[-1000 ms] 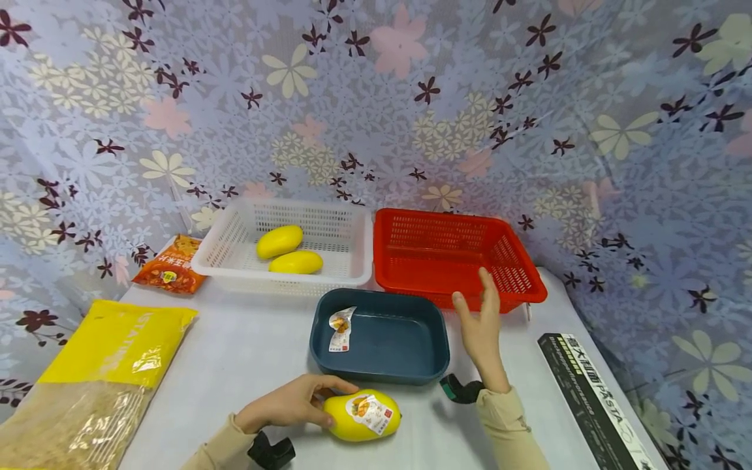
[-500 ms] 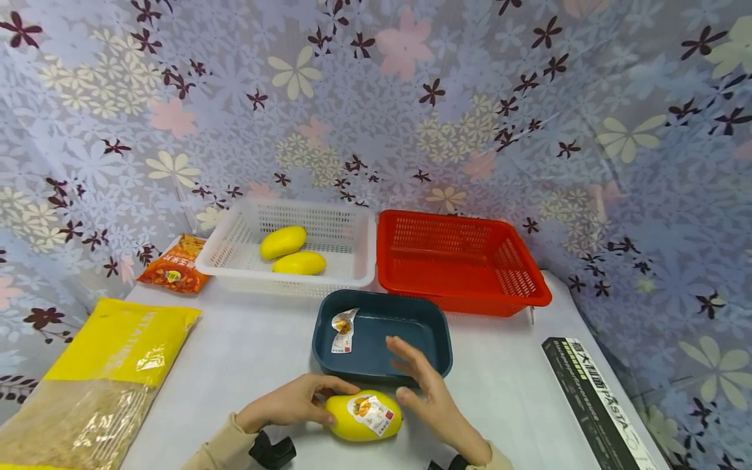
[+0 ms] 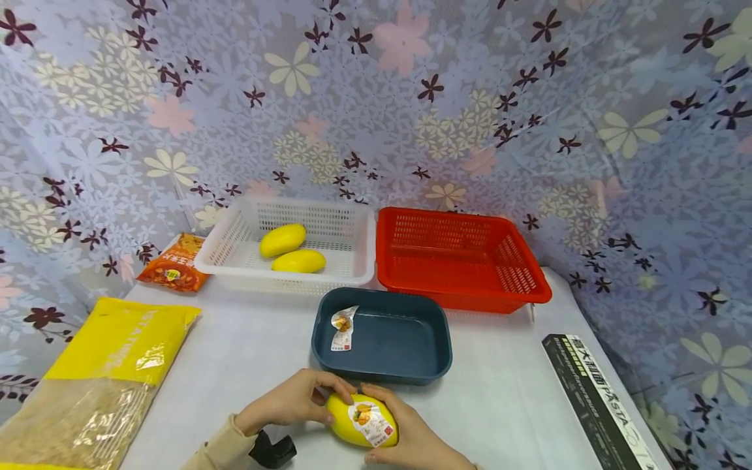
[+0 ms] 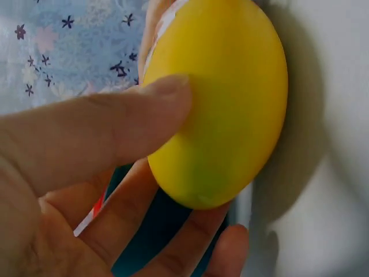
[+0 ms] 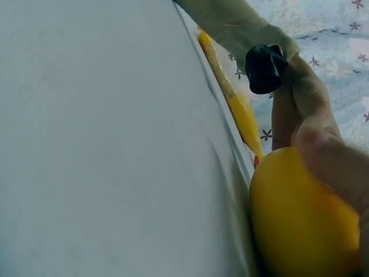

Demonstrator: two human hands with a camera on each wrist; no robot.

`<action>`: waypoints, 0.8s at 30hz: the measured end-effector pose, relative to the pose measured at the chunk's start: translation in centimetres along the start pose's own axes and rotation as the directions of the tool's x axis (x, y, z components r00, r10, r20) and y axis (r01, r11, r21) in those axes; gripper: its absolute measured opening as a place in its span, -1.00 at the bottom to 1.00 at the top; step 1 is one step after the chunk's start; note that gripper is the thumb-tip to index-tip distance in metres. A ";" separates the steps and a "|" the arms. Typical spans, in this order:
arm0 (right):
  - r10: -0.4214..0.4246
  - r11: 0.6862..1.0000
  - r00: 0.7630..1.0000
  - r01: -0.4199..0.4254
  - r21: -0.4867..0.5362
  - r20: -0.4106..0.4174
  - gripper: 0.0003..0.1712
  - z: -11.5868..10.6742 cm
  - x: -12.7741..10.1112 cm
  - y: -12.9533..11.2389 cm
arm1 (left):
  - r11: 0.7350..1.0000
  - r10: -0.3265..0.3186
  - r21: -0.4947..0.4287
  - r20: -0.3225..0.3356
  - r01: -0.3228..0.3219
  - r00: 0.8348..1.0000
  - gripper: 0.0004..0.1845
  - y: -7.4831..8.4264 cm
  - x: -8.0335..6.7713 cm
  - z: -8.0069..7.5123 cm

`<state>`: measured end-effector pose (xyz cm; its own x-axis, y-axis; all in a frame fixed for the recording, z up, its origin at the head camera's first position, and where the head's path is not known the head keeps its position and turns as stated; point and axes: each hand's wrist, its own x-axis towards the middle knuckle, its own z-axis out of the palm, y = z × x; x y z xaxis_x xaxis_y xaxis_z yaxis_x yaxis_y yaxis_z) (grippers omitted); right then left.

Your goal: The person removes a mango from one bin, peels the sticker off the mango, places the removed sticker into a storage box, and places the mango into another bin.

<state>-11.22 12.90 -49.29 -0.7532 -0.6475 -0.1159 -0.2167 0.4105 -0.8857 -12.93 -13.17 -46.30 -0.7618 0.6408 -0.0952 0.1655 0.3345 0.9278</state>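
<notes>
Both hands, the left hand (image 3: 288, 403) and right hand (image 3: 411, 436), are gripping the mango (image 3: 360, 421), so holding it still is helping the sticker (image 3: 370, 419) peel cleanly.

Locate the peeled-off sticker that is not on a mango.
In the head view the loose sticker lies inside the dark blue tray, against its left wall, just in front of the white basket.

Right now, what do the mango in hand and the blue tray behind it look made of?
The mango: smooth, even yellow with a soft sheen and a paper-like sticker; real or plastic, cannot tell. The blue tray: looks like moulded plastic, dark matte teal, rounded corners, a peeled label lying inside.
</notes>
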 end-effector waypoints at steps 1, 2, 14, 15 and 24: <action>-0.007 1.000 1.000 0.007 -0.010 -0.007 -0.04 0.1 0.0 0.1 | 1.000 0.005 0.019 -0.012 -0.005 1.000 -0.71 0.1 0.0 0.1; -0.016 1.000 1.000 0.015 -0.015 -0.016 -0.05 0.2 0.0 0.1 | 0.999 0.012 0.040 -0.028 -0.011 1.000 -0.71 0.2 -0.1 0.3; -0.046 0.999 0.996 0.047 0.018 -0.071 -0.09 0.1 0.0 0.9 | 0.684 0.411 0.684 -0.077 -0.251 0.908 -0.84 4.7 2.2 3.8; -0.051 0.998 0.996 0.053 0.029 -0.067 -0.08 0.1 0.0 1.0 | 0.661 0.426 0.703 -0.063 -0.264 0.902 -0.83 4.8 2.5 3.9; -0.060 0.997 0.997 0.063 0.047 -0.051 -0.07 0.2 0.0 1.0 | 0.548 0.476 0.782 0.000 -0.296 0.879 -0.84 4.4 3.7 4.2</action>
<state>-11.31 13.12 -50.25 -0.7695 -0.6375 -0.0392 -0.2340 0.3386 -0.9114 -12.37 -6.40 -44.05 -0.5911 0.7228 0.3579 0.8065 0.5339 0.2539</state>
